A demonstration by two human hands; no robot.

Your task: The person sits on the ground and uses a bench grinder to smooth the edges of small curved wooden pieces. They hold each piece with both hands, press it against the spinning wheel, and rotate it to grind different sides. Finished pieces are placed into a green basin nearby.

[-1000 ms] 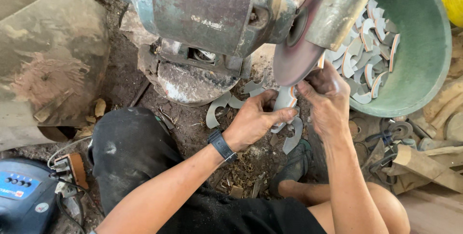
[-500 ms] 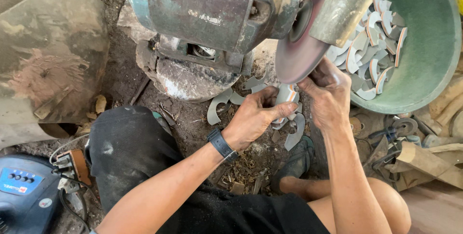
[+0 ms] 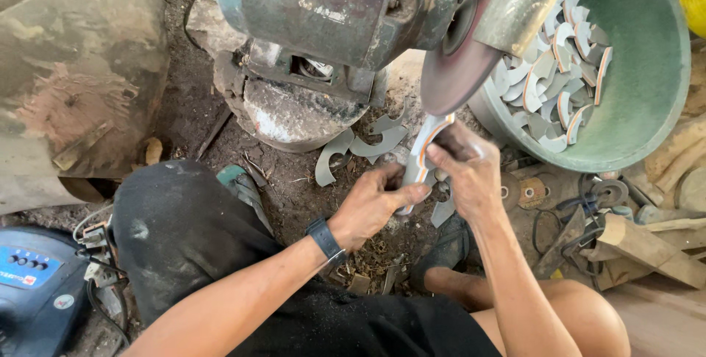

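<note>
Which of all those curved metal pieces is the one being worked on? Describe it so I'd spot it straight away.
Start at the big grey-green bench grinder at the top and follow it right to its dark round grinding wheel. Just below the wheel's lower edge, the left hand and right hand pinch one curved metal piece. Unlike its neighbours lying on the dirt or heaped in the green tub, it is held up against the wheel.

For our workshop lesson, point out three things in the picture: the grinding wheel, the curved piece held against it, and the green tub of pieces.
grinding wheel [image 3: 457, 72]: head view, on the flat dark face of the disc.
curved piece [image 3: 421, 152]: head view, on its pale middle above the fingers.
green tub [image 3: 647, 55]: head view, on its bare inner wall.
</note>
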